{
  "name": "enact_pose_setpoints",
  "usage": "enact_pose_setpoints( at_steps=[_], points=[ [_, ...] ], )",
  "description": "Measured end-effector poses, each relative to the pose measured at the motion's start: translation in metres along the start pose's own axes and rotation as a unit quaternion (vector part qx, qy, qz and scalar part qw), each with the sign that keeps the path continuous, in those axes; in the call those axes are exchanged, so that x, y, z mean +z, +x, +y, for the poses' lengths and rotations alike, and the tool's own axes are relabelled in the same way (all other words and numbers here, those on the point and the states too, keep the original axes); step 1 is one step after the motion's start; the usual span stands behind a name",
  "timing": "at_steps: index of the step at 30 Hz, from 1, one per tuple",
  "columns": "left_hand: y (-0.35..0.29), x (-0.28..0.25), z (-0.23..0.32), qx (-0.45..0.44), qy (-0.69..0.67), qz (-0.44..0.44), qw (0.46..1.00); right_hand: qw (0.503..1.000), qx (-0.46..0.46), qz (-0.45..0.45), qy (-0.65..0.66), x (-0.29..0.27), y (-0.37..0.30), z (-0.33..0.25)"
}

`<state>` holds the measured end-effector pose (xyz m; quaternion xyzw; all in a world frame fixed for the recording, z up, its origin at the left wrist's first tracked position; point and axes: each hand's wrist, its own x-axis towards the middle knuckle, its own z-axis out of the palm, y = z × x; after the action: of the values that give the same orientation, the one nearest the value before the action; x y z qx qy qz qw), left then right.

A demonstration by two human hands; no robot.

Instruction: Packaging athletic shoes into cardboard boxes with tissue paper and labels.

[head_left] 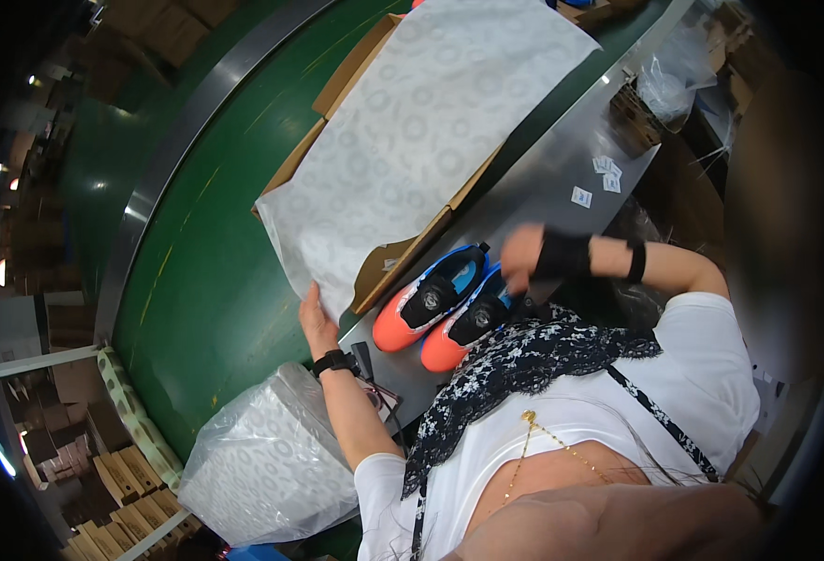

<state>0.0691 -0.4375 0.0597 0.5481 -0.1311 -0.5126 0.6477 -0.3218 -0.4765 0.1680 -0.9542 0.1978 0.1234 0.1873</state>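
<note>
My left hand, with a dark watch on its wrist, touches the near edge of a white patterned paper sheet, its fingers stretched out along it. The sheet spreads over an open brown cardboard box and hides its inside. My right hand, in a black wrist band, hovers beside the heels of two shoes. Motion blurs its fingers, so whether they hold anything does not show. The left shoe and right shoe are coral, blue and black, side by side between the box and my apron.
The box stands on a green conveyor belt beside a metal ledge. Several small white packets lie on that ledge. A clear plastic bag of patterned paper sits at the lower left. Stacked cartons fill a rack beyond it.
</note>
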Motion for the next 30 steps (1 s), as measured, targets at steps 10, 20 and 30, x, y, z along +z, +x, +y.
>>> enact_pose_setpoints(
  at_steps=[10, 20, 30],
  points=[
    [-0.028, -0.050, 0.059, 0.013, 0.120, 0.070, 0.990, 0.988, -0.106, 0.113, 0.018, -0.019, 0.028, -0.028],
    [-0.059, 0.029, 0.113, 0.050, 0.085, 0.003, 0.995, 0.854, 0.156, 0.380, 0.318, -0.048, 0.179, 0.037],
    [-0.017, 0.121, 0.030, 0.268, 0.487, -0.212, 0.804, 0.993, 0.090, 0.043, 0.059, -0.056, 0.149, -0.010]
  ],
)
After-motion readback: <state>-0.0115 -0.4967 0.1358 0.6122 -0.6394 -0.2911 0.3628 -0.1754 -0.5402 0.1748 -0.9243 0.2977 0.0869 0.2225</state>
